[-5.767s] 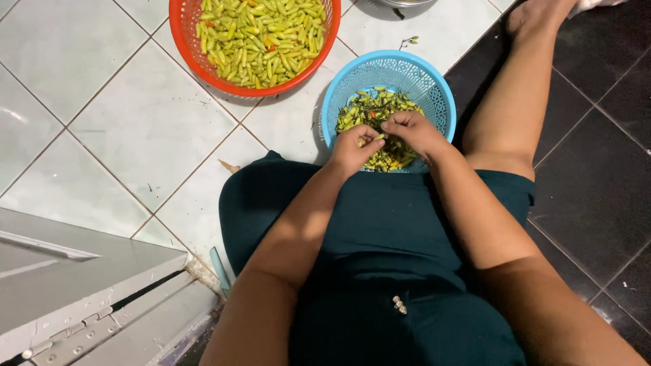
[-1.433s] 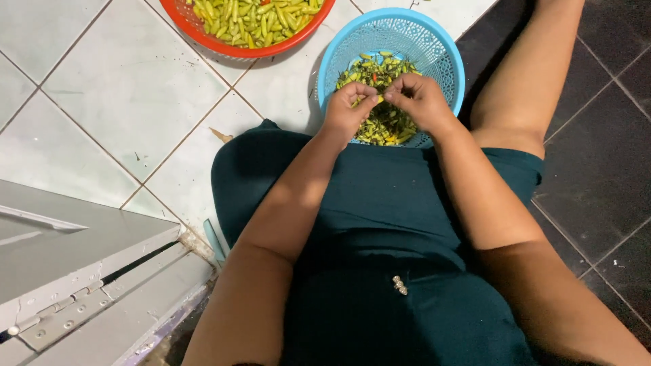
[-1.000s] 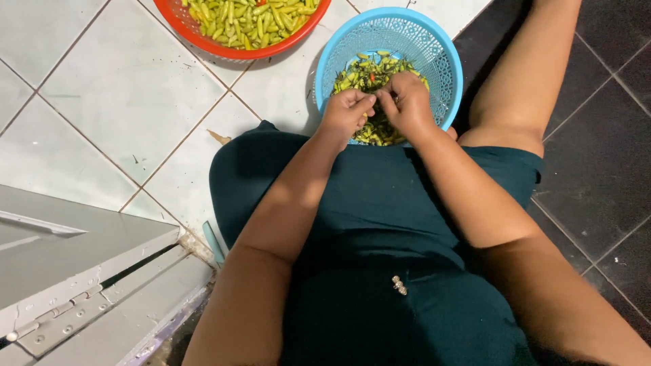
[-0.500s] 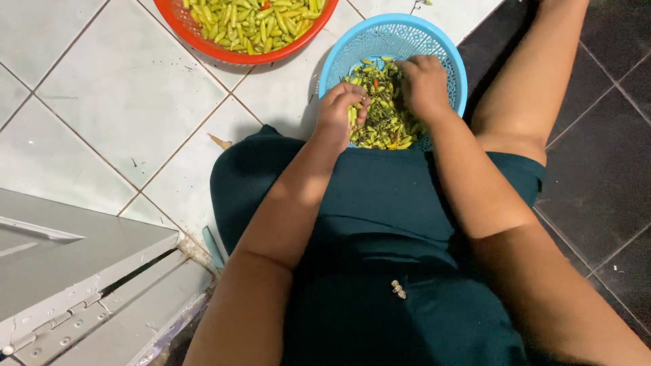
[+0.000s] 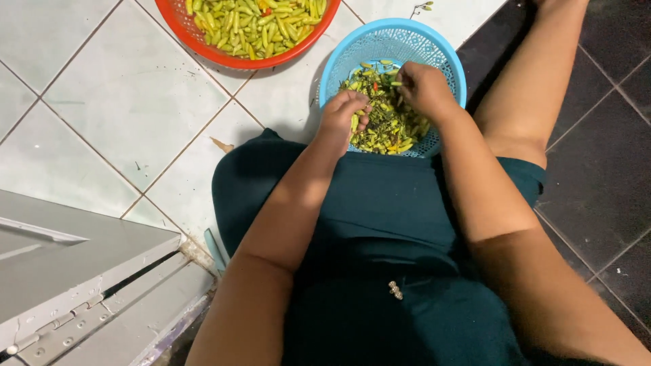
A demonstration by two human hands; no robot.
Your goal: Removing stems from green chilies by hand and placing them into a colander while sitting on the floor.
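A blue plastic basket (image 5: 407,37) stands on the floor at my lap, holding small green chillies with stems (image 5: 390,129). My left hand (image 5: 344,115) rests inside its near left part, fingers curled around a few green chillies. My right hand (image 5: 424,87) is further in, over the middle of the pile, pinching a single green chilli between its fingertips. The two hands are a little apart. An orange-red basket (image 5: 230,57) heaped with green chillies stands on the white tiles beyond and to the left.
I sit on the floor in a dark green garment (image 5: 380,230), my right leg (image 5: 542,81) stretched over dark tiles. White tiles (image 5: 115,115) lie to the left. A grey metal door frame with a hinge (image 5: 74,285) fills the bottom left.
My hands, which were close together working one chilli over the blue basket, have parted; the right hand reached further into the pile and picked a chilli. The view shifted slightly.
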